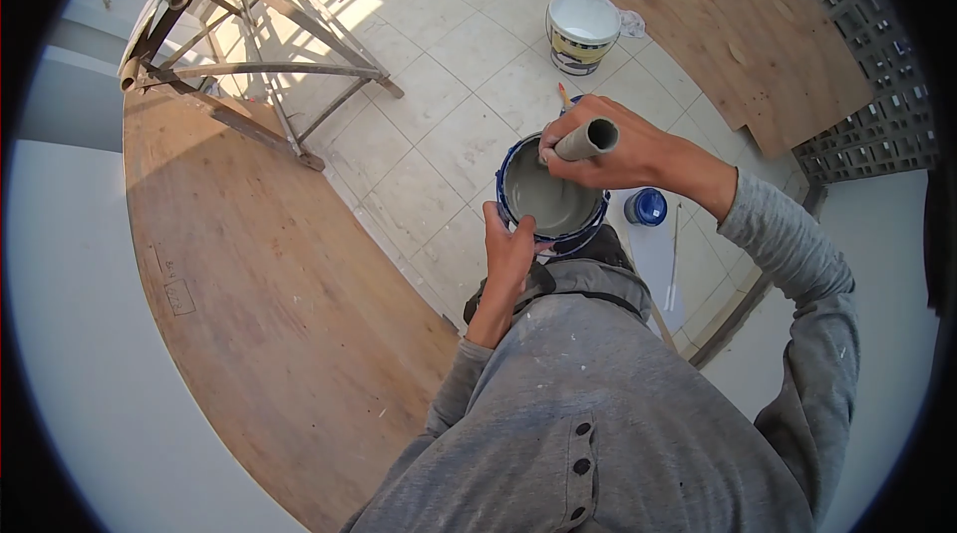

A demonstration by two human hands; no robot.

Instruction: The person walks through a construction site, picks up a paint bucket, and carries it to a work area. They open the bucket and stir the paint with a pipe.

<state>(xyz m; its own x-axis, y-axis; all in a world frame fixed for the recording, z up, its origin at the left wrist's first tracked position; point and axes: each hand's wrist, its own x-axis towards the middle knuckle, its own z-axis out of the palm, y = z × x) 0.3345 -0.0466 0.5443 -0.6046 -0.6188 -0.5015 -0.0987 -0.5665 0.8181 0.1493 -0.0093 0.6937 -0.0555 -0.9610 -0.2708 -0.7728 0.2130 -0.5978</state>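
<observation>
A bucket with a blue rim stands in front of my body and holds grey paint. My left hand is closed on its near left rim, thumb on the inner side. In my right hand is a grey tube, wrapped by the fingers over the bucket's far right side. The tube's hollow upper end faces me, while its lower end is hidden behind the hand. Just right of the bucket sits a small can with a blue lid. Past my right hand shows the orange tip of a paintbrush.
A white paint bucket stands farther out on the tiled floor. Wooden trestle legs are at upper left. Plywood sheets lie at left and upper right, near a wall of pierced blocks.
</observation>
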